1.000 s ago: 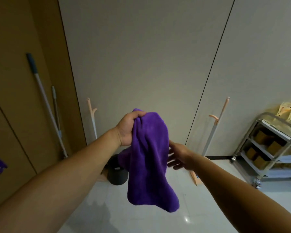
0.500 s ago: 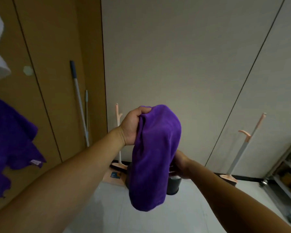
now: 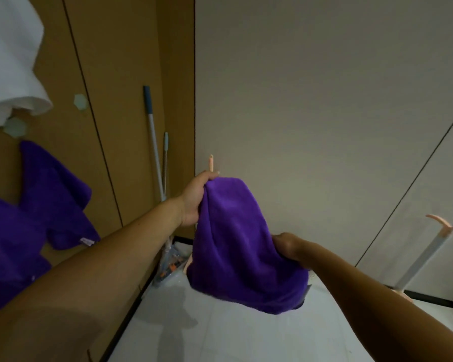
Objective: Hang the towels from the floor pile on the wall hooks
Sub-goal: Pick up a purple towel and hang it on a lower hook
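Note:
I hold a purple towel out in front of me. My left hand grips its bunched top edge, and my right hand grips its right side lower down, fingers hidden in the cloth. On the brown wall at the left, two pale hexagonal hooks show. A white towel hangs at the top left and another purple towel hangs below it. The floor pile is out of view.
Two mop handles lean in the corner between the brown wall and the grey wall. A peach-handled broom leans on the grey wall at the right. Clutter lies on the white floor in the corner.
My view has swung left toward the brown wall, bringing the hung white and purple towels and the hooks into sight. My right hand has taken hold of the towel's side and pulled it rightward.

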`<state>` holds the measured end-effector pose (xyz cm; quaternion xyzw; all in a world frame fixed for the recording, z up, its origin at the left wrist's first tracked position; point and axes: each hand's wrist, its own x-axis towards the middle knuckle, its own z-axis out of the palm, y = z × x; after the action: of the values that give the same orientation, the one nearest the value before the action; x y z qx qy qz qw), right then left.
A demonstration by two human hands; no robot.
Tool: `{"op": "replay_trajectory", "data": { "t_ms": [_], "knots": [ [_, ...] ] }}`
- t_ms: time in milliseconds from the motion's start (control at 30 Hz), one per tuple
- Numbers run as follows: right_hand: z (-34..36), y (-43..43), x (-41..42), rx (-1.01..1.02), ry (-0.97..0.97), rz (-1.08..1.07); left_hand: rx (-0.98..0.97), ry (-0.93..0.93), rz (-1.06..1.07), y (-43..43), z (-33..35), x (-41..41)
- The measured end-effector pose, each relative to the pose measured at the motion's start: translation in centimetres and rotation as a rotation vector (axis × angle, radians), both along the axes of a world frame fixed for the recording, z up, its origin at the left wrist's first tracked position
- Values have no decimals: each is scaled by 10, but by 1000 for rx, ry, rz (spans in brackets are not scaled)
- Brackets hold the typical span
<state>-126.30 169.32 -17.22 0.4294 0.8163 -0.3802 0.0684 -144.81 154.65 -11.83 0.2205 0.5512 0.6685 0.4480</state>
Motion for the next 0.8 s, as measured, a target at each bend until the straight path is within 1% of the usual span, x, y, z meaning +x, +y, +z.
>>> {"op": "replay_trajectory", "data": {
  "t_ms": [100, 167, 233, 300, 367, 433, 567, 600, 633, 733, 767, 800],
  "knots": [
    [-10, 28, -23, 280, -226, 129, -89, 35, 33, 6, -11, -22],
    [-19, 46, -43, 440, -277, 205, -99, 40, 36, 16, -17, -33],
    [-25, 65, -64, 569, -225, 240, -99, 23, 65, 29, -19, -43],
    [-27, 83, -85, 647, -124, 242, -92, -4, 123, 42, -17, -53],
    [-23, 100, -105, 703, -38, 242, -84, -46, 203, 55, -12, -64],
    [-16, 117, -122, 700, 14, 267, -93, -54, 269, 68, -6, -73],
    [2, 147, -155, 556, 48, 291, -69, -73, 346, 95, 12, -89],
    [6, 155, -163, 484, 43, 315, -52, -81, 358, 101, 15, -91],
    [9, 164, -170, 327, 48, 349, -36, -89, 378, 105, 18, -92],
    [13, 177, -186, -529, 92, 427, 32, -121, 435, 109, 23, -96],
    [14, 177, -188, -724, 122, 446, 57, -125, 450, 108, 26, -98],
    [13, 177, -192, -862, 155, 477, 81, -122, 465, 107, 30, -101]
  ]
}}
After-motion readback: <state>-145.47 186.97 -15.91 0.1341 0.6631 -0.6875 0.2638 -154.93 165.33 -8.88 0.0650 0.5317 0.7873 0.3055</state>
